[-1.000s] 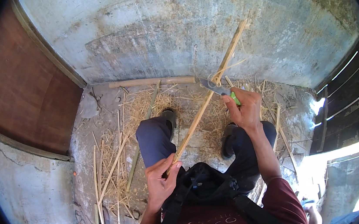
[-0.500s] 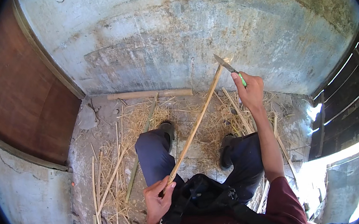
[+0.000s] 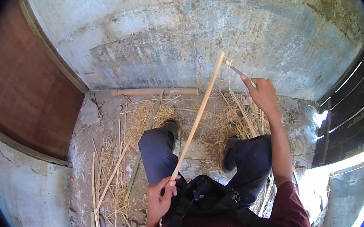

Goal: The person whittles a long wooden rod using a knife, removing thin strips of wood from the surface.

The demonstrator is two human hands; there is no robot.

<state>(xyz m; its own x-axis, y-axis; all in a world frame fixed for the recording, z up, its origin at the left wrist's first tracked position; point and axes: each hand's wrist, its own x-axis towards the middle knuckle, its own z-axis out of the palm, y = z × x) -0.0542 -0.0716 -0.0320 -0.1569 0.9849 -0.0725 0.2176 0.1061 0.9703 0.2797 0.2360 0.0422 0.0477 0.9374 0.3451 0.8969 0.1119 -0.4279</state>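
A long, pale bamboo strip (image 3: 198, 115) slants up and away from my lap toward the wall. Its near end is pinched between the thumb and fingers of my left hand (image 3: 161, 196). My right hand (image 3: 261, 93) is closed round the green handle of a knife (image 3: 238, 70), beyond my right knee. The blade points up and left, close beside the strip's far end. Thin curled shavings (image 3: 228, 62) hang around the blade tip; whether the edge touches the strip I cannot tell.
Straw-like shavings (image 3: 146, 112) and several bamboo strips (image 3: 109, 183) litter the floor on both sides of my legs. A thick bamboo pole (image 3: 155, 92) lies along the foot of the stained wall (image 3: 160, 36). A brown door (image 3: 20, 90) stands at left, dark slats (image 3: 350, 109) at right.
My right hand has moved slightly right and nearer, drawing the blade from across the strip's tip to its right side. Curled shavings now show at the blade. My left hand keeps its grip.
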